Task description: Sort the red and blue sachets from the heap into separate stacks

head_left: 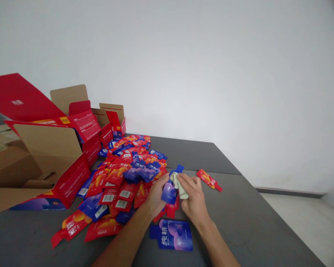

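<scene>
Over the dark table [236, 211], my left hand [156, 196]'s fingers are pinching a blue pouch [169, 193]. Right hand [193, 196]'s fingers are curling closed around a pale cloth [181, 187] against it.

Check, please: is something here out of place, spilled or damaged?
One red pouch lies alone to the right of the right hand, apart from the jumbled pile, so it looks astray. I see no spill or tear.
</scene>
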Motion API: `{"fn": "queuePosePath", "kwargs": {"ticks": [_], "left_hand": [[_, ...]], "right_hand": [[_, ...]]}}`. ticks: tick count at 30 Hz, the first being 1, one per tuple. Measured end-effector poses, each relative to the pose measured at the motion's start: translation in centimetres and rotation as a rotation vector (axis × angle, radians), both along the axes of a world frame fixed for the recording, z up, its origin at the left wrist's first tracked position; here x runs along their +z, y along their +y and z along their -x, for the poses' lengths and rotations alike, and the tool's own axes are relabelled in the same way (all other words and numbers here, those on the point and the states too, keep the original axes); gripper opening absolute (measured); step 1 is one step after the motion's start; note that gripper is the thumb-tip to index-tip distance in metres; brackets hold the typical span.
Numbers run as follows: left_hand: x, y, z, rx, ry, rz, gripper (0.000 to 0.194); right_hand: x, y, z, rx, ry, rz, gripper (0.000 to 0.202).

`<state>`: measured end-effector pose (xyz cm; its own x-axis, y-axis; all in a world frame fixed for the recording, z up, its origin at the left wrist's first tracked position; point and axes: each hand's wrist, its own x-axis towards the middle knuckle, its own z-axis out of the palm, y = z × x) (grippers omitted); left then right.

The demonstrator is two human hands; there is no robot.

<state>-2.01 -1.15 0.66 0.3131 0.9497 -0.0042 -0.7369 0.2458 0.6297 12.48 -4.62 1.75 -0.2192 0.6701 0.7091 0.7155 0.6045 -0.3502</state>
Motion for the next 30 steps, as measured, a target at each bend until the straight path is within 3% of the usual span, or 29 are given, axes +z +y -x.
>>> {"fn": "queuePosePath", "kwargs": {"ticks": [6,12,17,20,22,25,27,30], "left_hand": [[0.2,0.4,1.0,0.041,0.06,0.075,0.026],[1.2,0.0,1.3,0.244,0.275,0.042,0.034],[3.2,0.6,3.2,0.543,0.73,-0.355,0.041],[3.6,1.2,5.1,0.73,1.1,-0.577,0.037],[3.1,1.6,6.4,0.728,1.444,-0.622,0.029],[2.1,2.2,7.5,0.623,1.898,-0.644,0.02],[1.7,2.3,7.4,0.63,2.047,-0.66,0.022],[1.8,2.0,5.9,0.75,2.094,-0.742,0.023]], "right_hand": [[1.3,-1.0,1.7,0.237,-0.068,0.158,0.06],[1.6,-1.0,1.0,0.195,0.06,0.202,0.064],[1.4,-0.3,0.2,0.047,0.124,0.223,0.051],[1.4,0.3,-0.4,-0.027,0.12,0.22,0.049],[1.3,0.4,-0.8,-0.065,0.088,0.221,0.051],[0.9,0.1,-1.5,-0.101,0.026,0.239,0.055],[0.4,-0.4,-2.1,-0.131,-0.002,0.26,0.057],[-0.6,-1.1,-3.4,-0.199,-0.013,0.284,0.061]]}}
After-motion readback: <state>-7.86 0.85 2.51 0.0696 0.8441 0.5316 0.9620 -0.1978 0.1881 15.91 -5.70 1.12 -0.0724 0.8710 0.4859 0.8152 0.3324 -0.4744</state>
